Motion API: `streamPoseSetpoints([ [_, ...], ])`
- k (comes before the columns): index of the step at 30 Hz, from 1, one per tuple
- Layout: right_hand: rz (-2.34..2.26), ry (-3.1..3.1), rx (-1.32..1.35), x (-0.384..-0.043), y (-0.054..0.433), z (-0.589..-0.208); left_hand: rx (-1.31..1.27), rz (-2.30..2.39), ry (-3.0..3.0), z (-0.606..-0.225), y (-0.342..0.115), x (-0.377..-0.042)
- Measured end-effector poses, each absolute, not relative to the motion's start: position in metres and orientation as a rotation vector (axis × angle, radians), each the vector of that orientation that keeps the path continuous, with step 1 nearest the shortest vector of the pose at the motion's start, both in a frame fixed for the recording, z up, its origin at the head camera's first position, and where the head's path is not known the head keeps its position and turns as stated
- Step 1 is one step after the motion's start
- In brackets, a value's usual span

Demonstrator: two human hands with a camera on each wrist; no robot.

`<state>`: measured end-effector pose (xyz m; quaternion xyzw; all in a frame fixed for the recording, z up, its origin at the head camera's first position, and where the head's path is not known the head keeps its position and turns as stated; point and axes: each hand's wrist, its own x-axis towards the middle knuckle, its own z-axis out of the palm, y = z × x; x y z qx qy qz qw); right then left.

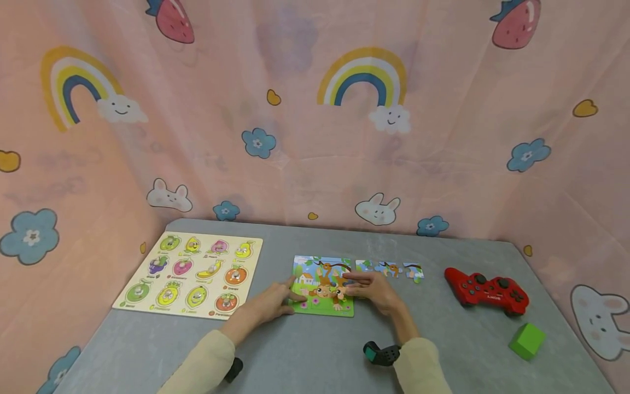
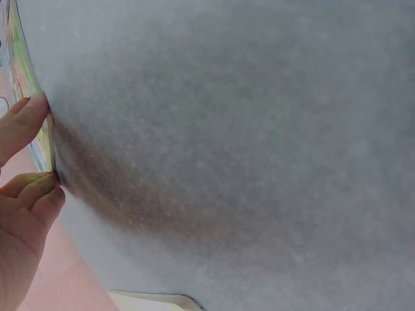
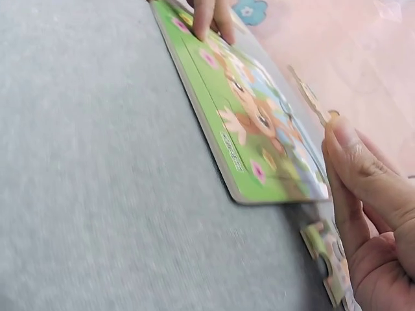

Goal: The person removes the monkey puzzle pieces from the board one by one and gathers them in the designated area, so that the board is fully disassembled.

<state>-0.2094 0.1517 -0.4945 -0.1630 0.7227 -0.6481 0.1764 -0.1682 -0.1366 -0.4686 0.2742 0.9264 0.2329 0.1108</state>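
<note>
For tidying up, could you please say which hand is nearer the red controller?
Right. The right hand is left of the controller; the left hand is farther left.

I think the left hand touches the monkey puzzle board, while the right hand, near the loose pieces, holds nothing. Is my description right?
Not entirely: the right hand is not empty. The right wrist view shows it pinching a thin puzzle piece. The rest is correct: the left hand touches the monkey puzzle board, and the right hand is near the loose pieces.
</note>
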Motion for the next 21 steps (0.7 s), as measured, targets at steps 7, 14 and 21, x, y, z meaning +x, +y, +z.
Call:
streamPoseSetpoints([
  [7,-1.838,2.004,-0.471,-0.211,0.164,-0.499,0.817,0.691,2.722,-0.470,-0.137,-0.169],
  [14,-1.837,1.987,-0.477,-0.212,0.185,-0.503,0.811,0.695,2.714,-0.469,-0.136,-0.168],
  [21,-1.828,2.012,-0.392,-0.208,0.203,-0.504,0.788,0.689,2.713,-0.469,-0.137,-0.168],
])
